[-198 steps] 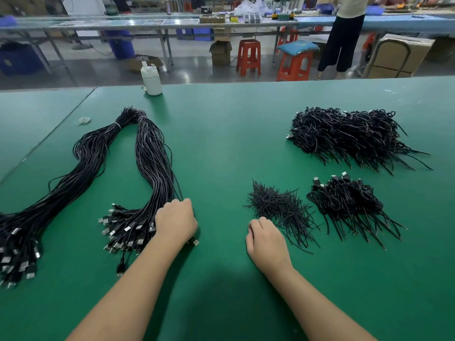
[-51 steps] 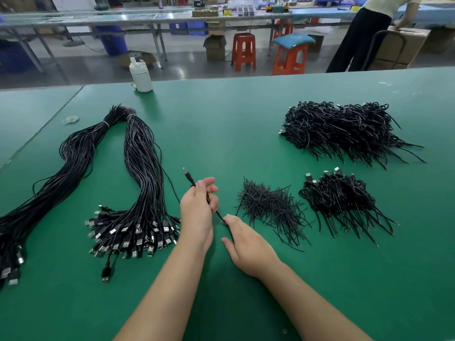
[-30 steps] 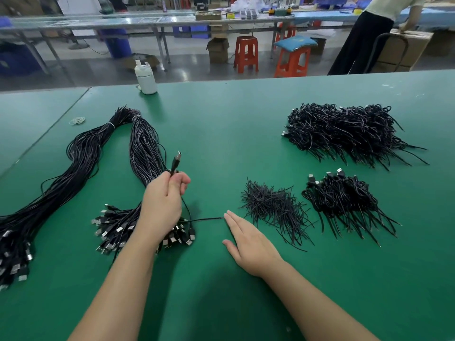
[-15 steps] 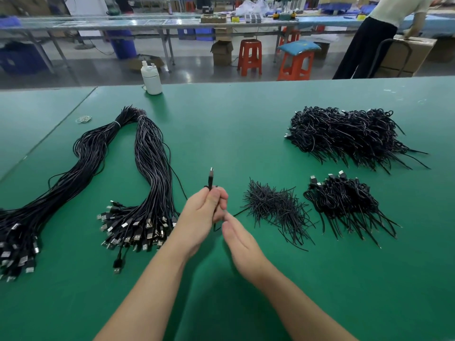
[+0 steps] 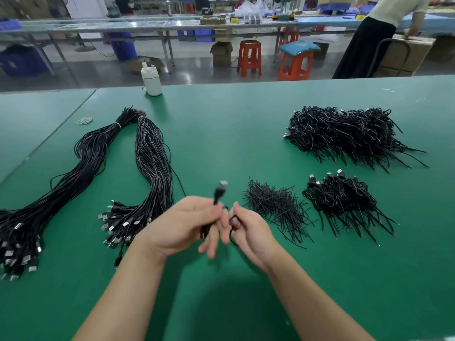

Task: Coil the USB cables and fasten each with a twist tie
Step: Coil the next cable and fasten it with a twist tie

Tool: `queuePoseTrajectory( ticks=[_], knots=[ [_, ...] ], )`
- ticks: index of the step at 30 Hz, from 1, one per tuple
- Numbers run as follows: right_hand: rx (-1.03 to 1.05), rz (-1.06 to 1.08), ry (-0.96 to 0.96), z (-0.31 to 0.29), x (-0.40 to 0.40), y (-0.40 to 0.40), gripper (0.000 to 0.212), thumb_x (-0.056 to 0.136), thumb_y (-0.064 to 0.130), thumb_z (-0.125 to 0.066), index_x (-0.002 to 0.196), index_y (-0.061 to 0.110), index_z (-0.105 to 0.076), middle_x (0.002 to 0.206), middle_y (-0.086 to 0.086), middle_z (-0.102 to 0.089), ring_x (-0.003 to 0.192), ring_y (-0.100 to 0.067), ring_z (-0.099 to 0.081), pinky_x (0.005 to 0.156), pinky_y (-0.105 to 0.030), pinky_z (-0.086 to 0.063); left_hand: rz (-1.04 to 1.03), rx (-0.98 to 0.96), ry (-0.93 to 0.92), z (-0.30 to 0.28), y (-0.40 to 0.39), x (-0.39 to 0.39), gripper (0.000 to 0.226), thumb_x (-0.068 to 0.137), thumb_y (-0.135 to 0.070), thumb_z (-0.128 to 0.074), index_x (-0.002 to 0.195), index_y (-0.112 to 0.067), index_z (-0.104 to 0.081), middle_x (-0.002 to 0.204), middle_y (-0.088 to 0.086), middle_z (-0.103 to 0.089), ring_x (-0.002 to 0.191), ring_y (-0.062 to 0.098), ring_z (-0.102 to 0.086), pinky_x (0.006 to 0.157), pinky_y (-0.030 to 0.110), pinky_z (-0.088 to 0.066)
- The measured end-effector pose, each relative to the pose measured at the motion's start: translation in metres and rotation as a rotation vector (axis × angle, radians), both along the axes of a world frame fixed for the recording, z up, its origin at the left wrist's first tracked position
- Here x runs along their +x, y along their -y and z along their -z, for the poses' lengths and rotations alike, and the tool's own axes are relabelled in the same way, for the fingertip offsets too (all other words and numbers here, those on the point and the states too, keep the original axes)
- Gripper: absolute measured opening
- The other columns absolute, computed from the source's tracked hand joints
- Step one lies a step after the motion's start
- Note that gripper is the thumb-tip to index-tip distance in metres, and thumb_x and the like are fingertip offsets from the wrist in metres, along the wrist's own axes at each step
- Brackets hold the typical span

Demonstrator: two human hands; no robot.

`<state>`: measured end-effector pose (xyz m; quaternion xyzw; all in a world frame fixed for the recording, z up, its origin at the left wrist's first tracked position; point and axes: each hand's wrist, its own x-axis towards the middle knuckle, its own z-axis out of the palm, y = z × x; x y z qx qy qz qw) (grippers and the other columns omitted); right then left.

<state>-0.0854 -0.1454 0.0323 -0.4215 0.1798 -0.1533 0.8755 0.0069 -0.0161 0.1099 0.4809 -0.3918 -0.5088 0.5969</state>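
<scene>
Workshop floor, seen over a green work table.

Far side: glossy grey concrete floor with light reflections; long metal-legged benches loaded with small items run left to right. Two orange-red plastic stools, right one carrying a blue cushion. Cardboard boxes under the bench; blue drum far left. Person in a dark skirt stands far right.

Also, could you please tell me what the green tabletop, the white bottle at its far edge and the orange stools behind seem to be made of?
The green tabletop looks like a matte rubber or vinyl mat: even colour, soft glare, a seam at left. The white bottle looks like smooth opaque plastic with a dull sheen. The orange stools appear to be moulded glossy plastic, each seemingly one piece. None is certain from looks alone.
</scene>
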Motion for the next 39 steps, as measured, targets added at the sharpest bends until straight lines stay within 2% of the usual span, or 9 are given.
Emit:
queuePoseTrajectory(
  ticks=[5,9,14,16,21,24,29,36,39],
  knots=[
    [-0.354,-0.062,-0.139,-0.013,-0.002,0.012,0.033,0.101,0.019,-0.047,0.070,0.014,-0.060,0.064,-0.002,-0.047,0.060,-0.013,-0.038,0.065,-0.031,-0.032,-0.096,0.443,0.692,0.017,0.010,-0.003,0.029,0.104,-0.013,-0.042,0.085,-0.006,-0.062,0.082,0.008,-0.075,0.069,0.016,-0.074,0.060,0.030,-0.055],
    [-0.592,-0.082,-0.163,-0.023,-0.009,0.012,0.028,0.099,0.010,-0.046,0.076,0.013,-0.060,0.061,0.009,-0.053,0.060,-0.011,-0.040,0.061,-0.026,-0.033,-0.296,0.481,1.083,0.029,0.018,-0.004,0.025,0.101,-0.018,-0.044,0.087,-0.017,-0.065,0.081,-0.006,-0.075,0.070,-0.005,-0.068,0.076,0.029,-0.054],
    [-0.602,-0.050,-0.107,-0.035,-0.015,0.013,0.026,0.106,0.012,-0.040,0.092,0.010,-0.062,0.059,0.016,-0.057,0.059,-0.003,-0.044,0.058,-0.032,-0.044,-0.523,0.296,0.929,0.044,0.022,-0.009,0.020,0.102,-0.016,-0.049,0.089,-0.017,-0.064,0.087,-0.015,-0.072,0.076,-0.005,-0.068,0.076,0.026,-0.054],
    [-0.593,-0.041,-0.099,-0.037,-0.016,0.013,0.026,0.105,0.012,-0.040,0.091,0.009,-0.062,0.059,0.011,-0.055,0.057,-0.006,-0.042,0.056,-0.027,-0.037,-0.605,0.264,0.891,0.046,0.024,-0.011,0.024,0.101,-0.016,-0.051,0.086,-0.029,-0.064,0.081,-0.019,-0.071,0.077,-0.004,-0.067,0.075,0.018,-0.051],
    [-0.884,-0.114,-0.142,-0.031,-0.018,0.004,0.028,0.103,0.015,-0.046,0.080,0.021,-0.060,0.062,0.009,-0.050,0.060,-0.018,-0.041,0.059,-0.034,-0.034,-0.762,-0.027,0.027,0.045,0.035,-0.015,0.027,0.105,-0.013,-0.040,0.109,-0.003,-0.065,0.106,0.010,-0.075,0.104,0.022,-0.071,0.091,0.029,-0.056],
    [-0.917,-0.155,-0.205,-0.023,-0.021,-0.003,0.028,0.102,0.015,-0.045,0.080,0.017,-0.061,0.062,0.008,-0.056,0.058,-0.014,-0.048,0.060,-0.032,-0.042,-0.717,-0.173,-0.300,0.040,0.037,-0.015,0.031,0.099,-0.021,-0.044,0.108,0.004,-0.059,0.109,0.018,-0.072,0.100,0.028,-0.071,0.080,0.030,-0.058],
    [-0.995,-0.125,-0.284,-0.013,-0.028,-0.003,0.029,0.101,0.013,-0.047,0.077,0.021,-0.061,0.072,0.003,-0.068,0.065,-0.008,-0.061,0.077,-0.033,-0.054,-0.644,-0.165,-0.376,0.033,0.038,-0.018,0.024,0.100,-0.022,-0.044,0.093,-0.005,-0.059,0.081,0.008,-0.065,0.050,0.013,-0.046,0.050,0.022,-0.046],
    [-0.958,-0.141,-0.295,-0.013,-0.033,0.004,0.021,0.099,0.008,-0.051,0.087,0.016,-0.066,0.086,-0.003,-0.073,0.077,-0.007,-0.068,0.079,-0.029,-0.055,-0.522,-0.091,-0.334,0.037,0.039,-0.023,0.033,0.098,-0.031,-0.047,0.077,-0.018,-0.069,0.073,0.008,-0.044,0.045,0.012,-0.035,0.041,0.024,-0.037],
    [-0.689,-0.172,-0.194,-0.012,-0.033,0.000,0.029,0.095,-0.003,-0.054,0.118,0.013,-0.060,0.099,-0.009,-0.070,0.088,-0.014,-0.067,0.092,-0.038,-0.052,-0.520,-0.040,-0.282,0.043,0.041,-0.025,0.028,0.096,-0.033,-0.049,0.081,-0.015,-0.064,0.071,0.009,-0.043,0.049,0.013,-0.034,0.046,0.028,-0.029]
  ],
)
